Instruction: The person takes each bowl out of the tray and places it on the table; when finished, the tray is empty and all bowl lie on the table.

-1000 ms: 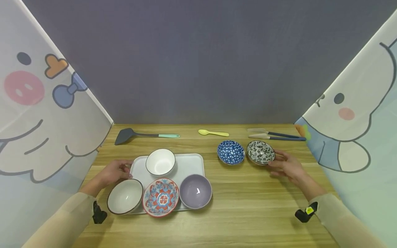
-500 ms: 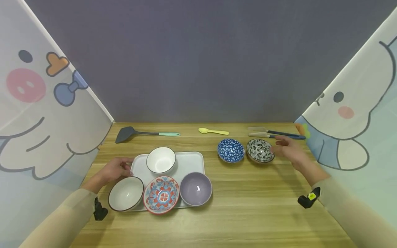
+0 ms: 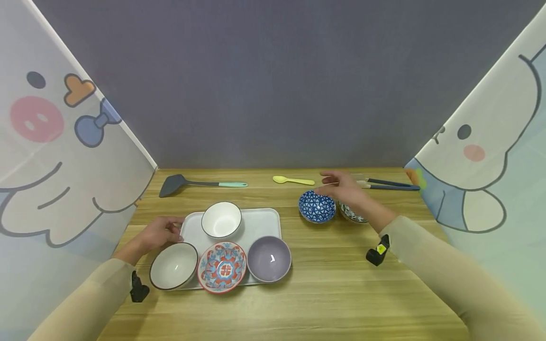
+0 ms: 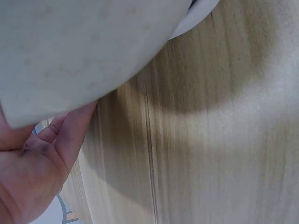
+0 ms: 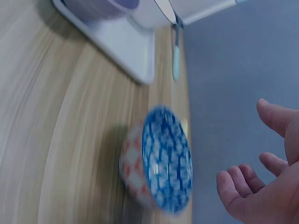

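Note:
In the head view my left hand (image 3: 161,234) holds the left edge of a white tray (image 3: 260,220). The left wrist view has a white bowl (image 4: 79,51) in front of those fingertips, hiding them. My right hand (image 3: 343,189) is over the far side of a small blue-and-white patterned bowl (image 3: 317,207), fingers spread and holding nothing. Seen from the right wrist, the blue bowl (image 5: 168,161) stands on the table beside the open hand (image 5: 271,182). A black-and-white floral bowl (image 3: 351,214) is partly hidden under the right forearm.
On the tray sit a dark-rimmed white bowl (image 3: 221,219), a larger white bowl (image 3: 174,266), a red-and-blue patterned bowl (image 3: 222,267) and a purple bowl (image 3: 269,259). Along the back lie a spatula (image 3: 196,183), a yellow spoon (image 3: 294,180) and tongs (image 3: 390,185).
My right hand has left the side of the floral bowl and moved left, across to the blue bowl. The left hand stays at the tray's edge.

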The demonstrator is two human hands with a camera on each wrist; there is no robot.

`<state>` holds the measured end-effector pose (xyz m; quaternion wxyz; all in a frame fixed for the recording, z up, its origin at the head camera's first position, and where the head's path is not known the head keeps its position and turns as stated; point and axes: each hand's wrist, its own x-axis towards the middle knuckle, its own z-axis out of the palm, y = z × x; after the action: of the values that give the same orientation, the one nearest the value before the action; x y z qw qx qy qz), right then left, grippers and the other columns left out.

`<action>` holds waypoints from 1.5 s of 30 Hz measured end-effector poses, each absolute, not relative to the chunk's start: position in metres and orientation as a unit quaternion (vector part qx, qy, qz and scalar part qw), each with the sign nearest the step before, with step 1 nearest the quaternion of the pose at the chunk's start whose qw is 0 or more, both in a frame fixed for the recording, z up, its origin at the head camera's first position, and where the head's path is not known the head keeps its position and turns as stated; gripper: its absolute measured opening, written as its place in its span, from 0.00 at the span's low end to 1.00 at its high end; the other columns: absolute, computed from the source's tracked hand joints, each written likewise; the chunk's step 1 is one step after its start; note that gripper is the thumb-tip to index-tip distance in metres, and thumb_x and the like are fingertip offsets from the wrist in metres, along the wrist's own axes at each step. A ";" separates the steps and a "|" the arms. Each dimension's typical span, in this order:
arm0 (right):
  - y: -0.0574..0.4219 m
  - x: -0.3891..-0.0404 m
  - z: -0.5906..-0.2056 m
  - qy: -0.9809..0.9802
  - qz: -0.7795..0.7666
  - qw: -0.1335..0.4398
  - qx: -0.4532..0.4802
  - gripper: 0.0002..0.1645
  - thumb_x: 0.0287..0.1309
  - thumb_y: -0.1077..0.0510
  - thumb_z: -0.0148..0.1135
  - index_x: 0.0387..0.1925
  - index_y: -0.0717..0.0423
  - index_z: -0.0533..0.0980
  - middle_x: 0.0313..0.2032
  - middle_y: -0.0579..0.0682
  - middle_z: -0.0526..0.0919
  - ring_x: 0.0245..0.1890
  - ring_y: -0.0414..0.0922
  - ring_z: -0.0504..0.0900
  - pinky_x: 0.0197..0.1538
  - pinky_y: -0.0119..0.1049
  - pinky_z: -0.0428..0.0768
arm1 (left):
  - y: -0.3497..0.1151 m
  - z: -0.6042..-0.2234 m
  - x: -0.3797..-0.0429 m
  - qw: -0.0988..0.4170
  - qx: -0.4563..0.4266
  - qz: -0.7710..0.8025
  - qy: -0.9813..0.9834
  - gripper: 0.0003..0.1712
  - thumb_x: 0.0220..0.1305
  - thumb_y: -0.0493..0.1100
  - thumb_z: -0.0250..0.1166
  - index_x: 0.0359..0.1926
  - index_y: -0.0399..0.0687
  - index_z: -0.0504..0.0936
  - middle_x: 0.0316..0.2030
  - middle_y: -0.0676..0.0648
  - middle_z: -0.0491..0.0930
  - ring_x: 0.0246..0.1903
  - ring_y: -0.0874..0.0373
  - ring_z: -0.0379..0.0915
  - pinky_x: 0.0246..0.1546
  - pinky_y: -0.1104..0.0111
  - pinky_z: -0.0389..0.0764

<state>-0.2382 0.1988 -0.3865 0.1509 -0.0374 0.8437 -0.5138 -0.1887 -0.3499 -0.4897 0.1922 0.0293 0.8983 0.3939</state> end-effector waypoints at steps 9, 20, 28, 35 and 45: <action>0.119 -0.243 -0.400 0.834 -0.513 0.175 -0.100 0.43 0.60 0.56 0.73 0.74 0.54 0.66 0.64 0.61 0.73 0.63 0.57 0.74 0.60 0.48 0.79 | -0.350 -0.490 -0.187 0.197 0.027 0.401 0.894 0.37 0.59 0.31 0.72 0.68 0.24 0.70 0.36 0.41 0.78 0.33 0.53 0.73 0.25 0.67 0.76; 0.055 -0.244 -0.426 0.802 -0.532 0.249 -0.114 0.43 0.64 0.53 0.70 0.76 0.54 0.64 0.61 0.60 0.77 0.57 0.57 0.81 0.56 0.53 0.82 | -0.349 -0.488 -0.187 0.196 0.024 0.402 0.894 0.37 0.60 0.30 0.71 0.68 0.24 0.69 0.36 0.42 0.78 0.34 0.53 0.74 0.27 0.67 0.78; 0.022 -0.245 -0.448 0.757 -0.567 0.300 -0.126 0.44 0.65 0.55 0.69 0.76 0.61 0.60 0.59 0.65 0.81 0.57 0.66 0.81 0.55 0.56 0.82 | -0.347 -0.486 -0.185 0.200 0.017 0.408 0.891 0.37 0.60 0.30 0.70 0.68 0.24 0.69 0.36 0.41 0.78 0.32 0.53 0.75 0.26 0.67 0.79; 0.004 -0.241 -0.462 0.752 -0.569 0.314 -0.111 0.45 0.58 0.57 0.74 0.74 0.60 0.65 0.61 0.64 0.79 0.53 0.60 0.84 0.53 0.53 0.84 | -0.348 -0.490 -0.186 0.188 0.027 0.395 0.899 0.36 0.59 0.30 0.72 0.67 0.25 0.71 0.35 0.42 0.79 0.33 0.54 0.74 0.26 0.68 0.77; -0.009 -0.237 -0.469 0.759 -0.561 0.318 -0.089 0.48 0.51 0.63 0.77 0.73 0.59 0.66 0.61 0.64 0.80 0.45 0.51 0.86 0.48 0.50 0.86 | -0.347 -0.487 -0.185 0.187 0.024 0.394 0.899 0.36 0.59 0.30 0.72 0.67 0.25 0.71 0.35 0.42 0.79 0.33 0.53 0.74 0.25 0.68 0.76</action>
<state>-0.2370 -0.0088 -0.4687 0.3176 -0.0892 0.7594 -0.5608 -0.1846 -0.3472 -0.4869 0.1873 0.0238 0.8994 0.3942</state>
